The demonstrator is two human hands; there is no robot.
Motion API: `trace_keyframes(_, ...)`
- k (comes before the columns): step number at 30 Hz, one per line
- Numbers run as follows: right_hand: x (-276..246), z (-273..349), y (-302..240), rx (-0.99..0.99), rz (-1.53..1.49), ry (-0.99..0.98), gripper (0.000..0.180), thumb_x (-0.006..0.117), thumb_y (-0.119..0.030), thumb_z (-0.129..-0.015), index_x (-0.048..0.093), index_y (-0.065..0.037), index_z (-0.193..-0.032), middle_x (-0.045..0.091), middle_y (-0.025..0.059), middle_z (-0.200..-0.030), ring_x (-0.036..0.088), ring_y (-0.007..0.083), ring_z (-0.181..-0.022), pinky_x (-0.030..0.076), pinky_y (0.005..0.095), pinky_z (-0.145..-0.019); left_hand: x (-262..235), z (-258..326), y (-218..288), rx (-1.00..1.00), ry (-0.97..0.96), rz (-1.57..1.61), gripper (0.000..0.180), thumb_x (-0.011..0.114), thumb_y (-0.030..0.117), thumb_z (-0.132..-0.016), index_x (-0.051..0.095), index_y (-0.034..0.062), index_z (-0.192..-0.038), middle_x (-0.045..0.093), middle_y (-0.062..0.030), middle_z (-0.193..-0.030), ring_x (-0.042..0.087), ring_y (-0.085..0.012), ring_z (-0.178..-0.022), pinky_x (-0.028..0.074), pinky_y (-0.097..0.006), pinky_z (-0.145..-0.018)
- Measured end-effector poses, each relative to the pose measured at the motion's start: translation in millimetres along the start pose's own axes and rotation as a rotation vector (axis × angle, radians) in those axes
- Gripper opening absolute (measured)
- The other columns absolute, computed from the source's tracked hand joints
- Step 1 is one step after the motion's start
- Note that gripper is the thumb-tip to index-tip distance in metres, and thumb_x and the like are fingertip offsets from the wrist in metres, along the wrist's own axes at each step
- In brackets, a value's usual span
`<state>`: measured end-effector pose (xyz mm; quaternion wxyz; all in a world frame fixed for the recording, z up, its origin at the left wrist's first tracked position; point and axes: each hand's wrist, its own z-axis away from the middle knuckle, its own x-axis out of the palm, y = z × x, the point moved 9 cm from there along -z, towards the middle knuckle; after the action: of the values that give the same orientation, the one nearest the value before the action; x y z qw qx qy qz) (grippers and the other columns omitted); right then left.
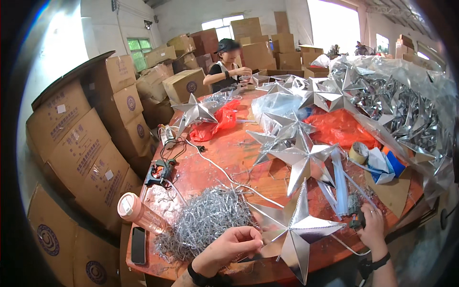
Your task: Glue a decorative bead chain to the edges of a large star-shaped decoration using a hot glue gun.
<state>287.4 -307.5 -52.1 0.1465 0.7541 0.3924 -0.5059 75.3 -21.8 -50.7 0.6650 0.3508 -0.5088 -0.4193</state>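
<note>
My left hand [241, 243] is closed in a pinch at the left edge of a silver foil star [302, 230], which stands near the table's front edge. To its right, my right hand [373, 224] is wrapped round a dark glue gun [355, 210] lying low by the table surface. A white cord runs beneath the star toward my right wrist. Just left of my left hand is a heap of silver tinsel [208, 220]. Behind the held star lie another silver star [303, 155] and a bundle of translucent glue sticks [339, 184].
A pink bottle [143, 213], a phone [138, 245] and a second glue gun [161, 172] are at the left. A tape roll [358, 152] and red plastic [339, 126] lie right. Stars are piled at far right [406, 105]. A co-worker [224, 71] sits opposite; cartons [81, 138] line the left.
</note>
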Motion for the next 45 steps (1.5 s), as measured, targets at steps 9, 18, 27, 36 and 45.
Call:
trace_keyframes(9, 4, 4, 4, -0.006, -0.016, 0.019, 0.052, 0.073, -0.009, -0.060, 0.053, -0.004, -0.108, 0.057, 0.0147, -0.113, 0.052, 0.0360, -0.109, 0.038, 0.0460, -0.097, -10, 2, 5, 0.083, -0.037, 0.013, 0.014, 0.059, 0.008, -0.094, 0.062, -0.0004, -0.105, 0.067, -0.0100, -0.097, 0.061, -0.0107, -0.087, 0.051, -0.022, -0.076)
trace_keyframes(18, 4, 7, 4, -0.018, 0.006, 0.024, 0.049, 0.074, -0.013, -0.063, 0.054, -0.003, -0.107, 0.058, 0.0145, -0.111, 0.054, 0.0356, -0.105, 0.040, 0.0453, -0.094, -30, 1, 21, 0.331, 0.057, 0.244, 0.037, 0.055, 0.004, -0.094, 0.035, 0.0063, -0.125, 0.058, -0.0096, -0.091, 0.060, -0.0153, -0.077, 0.052, -0.027, -0.068)
trace_keyframes(27, 2, 3, 4, 0.002, 0.000, 0.013, 0.045, 0.071, -0.015, -0.064, 0.054, -0.003, -0.104, 0.058, 0.0156, -0.105, 0.054, 0.0360, -0.102, 0.040, 0.0447, -0.090, -47, 7, 27, 0.381, 0.200, 0.200, 0.045, 0.055, 0.001, -0.091, 0.022, 0.0156, -0.117, 0.055, -0.0085, -0.081, 0.053, -0.0136, -0.065, 0.043, -0.026, -0.056)
trace_keyframes(36, 5, 4, 7, 0.027, 0.012, 0.013, 0.046, 0.073, -0.018, -0.064, 0.054, -0.003, -0.103, 0.058, 0.0164, -0.107, 0.055, 0.0370, -0.103, 0.040, 0.0461, -0.091, -58, 6, 27, 0.386, 0.239, 0.131, 0.055, 0.059, -0.003, -0.089, 0.016, 0.0172, -0.118, 0.059, -0.0120, -0.089, 0.063, -0.0187, -0.079, 0.054, -0.031, -0.073)
trace_keyframes(45, 7, -8, 0, -0.025, -0.030, -0.022, 0.049, 0.073, -0.016, -0.062, 0.054, -0.004, -0.105, 0.058, 0.0157, -0.112, 0.054, 0.0348, -0.108, 0.040, 0.0454, -0.094, -54, 16, 35, 0.444, 0.352, 0.159, 0.041, 0.054, -0.010, -0.088, 0.034, 0.0098, -0.117, 0.058, -0.0111, -0.089, 0.061, -0.0201, -0.078, 0.051, -0.033, -0.069)
